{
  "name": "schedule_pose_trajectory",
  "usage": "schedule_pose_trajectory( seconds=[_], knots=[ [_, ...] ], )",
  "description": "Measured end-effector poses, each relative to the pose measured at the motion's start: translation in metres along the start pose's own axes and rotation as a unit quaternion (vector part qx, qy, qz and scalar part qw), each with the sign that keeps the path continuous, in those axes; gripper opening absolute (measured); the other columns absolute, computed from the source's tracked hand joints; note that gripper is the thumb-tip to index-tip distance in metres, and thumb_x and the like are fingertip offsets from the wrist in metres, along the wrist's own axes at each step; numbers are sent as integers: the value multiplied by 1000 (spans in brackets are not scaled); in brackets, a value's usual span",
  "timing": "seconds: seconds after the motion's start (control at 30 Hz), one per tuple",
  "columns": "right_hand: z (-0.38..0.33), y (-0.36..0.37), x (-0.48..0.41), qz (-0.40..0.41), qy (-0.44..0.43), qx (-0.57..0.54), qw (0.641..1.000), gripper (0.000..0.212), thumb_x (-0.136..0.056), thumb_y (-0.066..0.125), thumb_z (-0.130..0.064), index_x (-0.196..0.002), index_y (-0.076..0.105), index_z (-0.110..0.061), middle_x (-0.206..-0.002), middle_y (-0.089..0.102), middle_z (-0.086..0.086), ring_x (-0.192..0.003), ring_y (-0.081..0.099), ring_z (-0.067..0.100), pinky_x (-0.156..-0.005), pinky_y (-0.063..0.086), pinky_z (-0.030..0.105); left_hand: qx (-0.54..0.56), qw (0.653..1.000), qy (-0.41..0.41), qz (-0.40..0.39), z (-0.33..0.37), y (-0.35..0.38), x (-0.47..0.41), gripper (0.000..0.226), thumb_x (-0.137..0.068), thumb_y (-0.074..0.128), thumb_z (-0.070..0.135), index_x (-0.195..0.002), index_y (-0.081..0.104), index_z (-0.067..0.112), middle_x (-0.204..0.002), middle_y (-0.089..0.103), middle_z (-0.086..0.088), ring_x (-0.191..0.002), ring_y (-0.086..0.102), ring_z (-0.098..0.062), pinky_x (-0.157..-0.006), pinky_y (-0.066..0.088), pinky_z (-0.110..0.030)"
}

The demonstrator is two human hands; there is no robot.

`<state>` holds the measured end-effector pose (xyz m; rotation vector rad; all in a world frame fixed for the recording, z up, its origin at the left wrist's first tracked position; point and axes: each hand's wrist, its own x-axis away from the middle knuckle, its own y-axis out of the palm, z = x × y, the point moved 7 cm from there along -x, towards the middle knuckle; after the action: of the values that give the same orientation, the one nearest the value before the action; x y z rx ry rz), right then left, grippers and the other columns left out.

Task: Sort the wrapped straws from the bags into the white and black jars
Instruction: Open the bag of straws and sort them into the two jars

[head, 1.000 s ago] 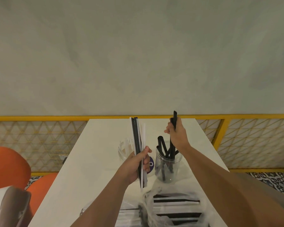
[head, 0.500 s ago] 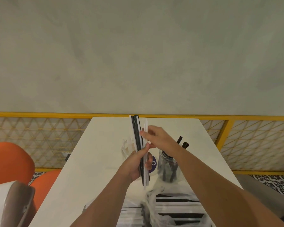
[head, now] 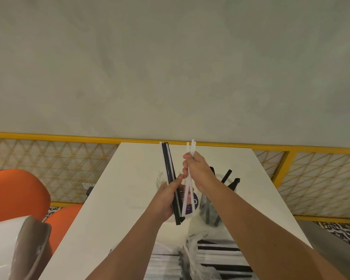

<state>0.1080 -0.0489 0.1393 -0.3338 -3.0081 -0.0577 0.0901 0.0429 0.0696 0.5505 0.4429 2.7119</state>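
Note:
My left hand (head: 167,197) grips a bundle of black wrapped straws (head: 169,174), held nearly upright over the white table (head: 119,199). Just to its right, my right hand (head: 198,170) pinches a few white straws (head: 190,178), separated from the bundle. Behind my hands stands a clear jar with a purple label (head: 190,203), mostly hidden. Right of it, a clear jar (head: 212,211) holds black straws (head: 226,175). Clear plastic bags of wrapped straws (head: 216,255) lie at the table's near edge.
A yellow mesh railing (head: 291,158) runs behind and beside the table, with a grey wall above. Orange seats (head: 16,195) stand to the left. A white and brown object (head: 18,245) sits at the lower left.
My right hand left the black-straw jar, came across to the bundle in my left hand, and has drawn the white straws out to the right.

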Motion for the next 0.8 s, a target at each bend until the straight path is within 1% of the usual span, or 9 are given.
schedule_pose_trajectory(
  seconds=[0.07,0.13,0.2,0.23,0.3,0.43,0.6,0.7,0.8],
  knots=[
    [3,3,-1,-10,9,16,1000,17,-101,33,-17,-92,46,-11,-63,36,1,-48,33,11,-44,31,19,-11,1000,4,9,0,-1,1,33,-92,57,30,-107,62,1,-83,71,-13,-71,70,-24,-60,57,-32],
    [3,4,-1,-13,-6,97,995,18,-98,41,-26,-96,50,-10,-64,39,0,-51,36,11,-44,32,20,-18,1000,14,19,2,-2,2,29,-92,58,27,-102,62,1,-80,69,-12,-67,67,-23,-59,56,-32],
    [0,7,0,-15,-42,176,983,23,-93,52,-33,-91,55,-10,-63,43,-1,-54,41,11,-48,35,21,-43,999,18,21,3,-4,4,27,-93,57,26,-82,61,3,-64,62,-9,-55,59,-20,-54,51,-29],
    [-2,9,1,-18,-58,200,978,23,-91,55,-33,-88,57,-11,-62,44,-3,-55,42,10,-49,35,21,-62,998,17,22,3,-5,4,32,-93,56,27,-70,57,5,-56,56,-7,-48,53,-18,-50,48,-27],
    [-5,12,2,-24,-79,225,971,20,-91,57,-30,-85,59,-11,-61,45,-5,-54,43,8,-50,33,19,-77,997,18,25,3,-6,5,39,-94,54,25,-59,47,9,-47,44,-4,-40,43,-16,-46,42,-26],
    [-8,11,1,-17,-98,259,961,21,-90,54,-18,-69,55,-14,-57,43,-3,-52,41,10,-50,33,20,-78,996,32,-4,4,-5,7,40,-95,54,20,-59,38,14,-47,33,-1,-38,34,-13,-44,35,-25],
    [-7,14,1,-53,-62,306,948,12,-90,50,-18,-85,56,-10,-63,47,0,-52,42,10,-45,30,18,-72,996,29,-41,7,-4,11,38,-96,52,20,-61,38,15,-50,29,1,-40,30,-11,-44,33,-23],
    [-7,16,1,-72,-39,292,953,9,-87,50,-14,-83,55,-8,-66,49,2,-51,40,11,-45,31,20,-61,996,15,-57,5,-4,12,37,-96,50,19,-61,39,15,-52,29,-1,-41,30,-11,-44,31,-22],
    [-4,16,-1,-86,-11,266,960,13,-85,50,-11,-73,52,-10,-63,47,4,-47,35,12,-42,28,21,-45,996,-6,-71,2,-6,13,35,-95,46,15,-60,39,13,-51,32,-1,-40,30,-11,-44,28,-22]
  ],
)
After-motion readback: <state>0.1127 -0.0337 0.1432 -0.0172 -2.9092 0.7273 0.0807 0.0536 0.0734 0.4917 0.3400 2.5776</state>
